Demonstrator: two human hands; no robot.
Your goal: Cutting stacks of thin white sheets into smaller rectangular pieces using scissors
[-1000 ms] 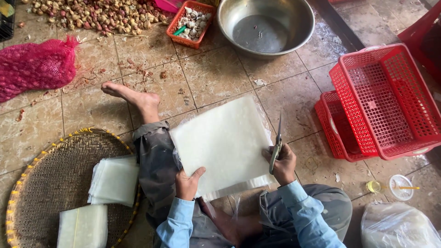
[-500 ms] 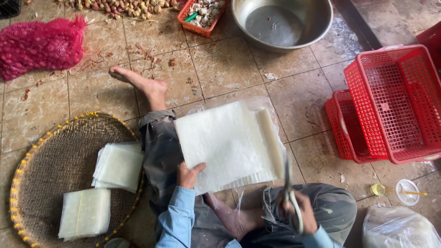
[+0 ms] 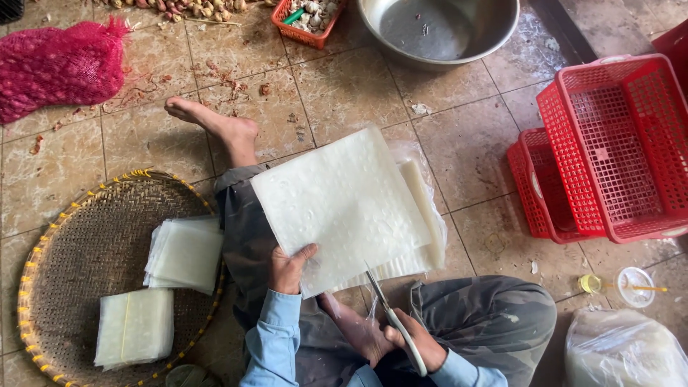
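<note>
The left hand (image 3: 289, 268) pinches the near edge of the white sheets (image 3: 344, 204). The right hand (image 3: 412, 342) grips scissors (image 3: 393, 321), blades at that edge.

Bare tile beyond the sheet stack (image 3: 344, 204) up to the steel bowl (image 3: 437, 29): passable. Right side blocked by stacked red baskets (image 3: 609, 150). Left blocked by woven tray (image 3: 86, 251) holding cut sheets (image 3: 186, 254). Outstretched leg (image 3: 229, 136) crosses between tray and stack.
</note>
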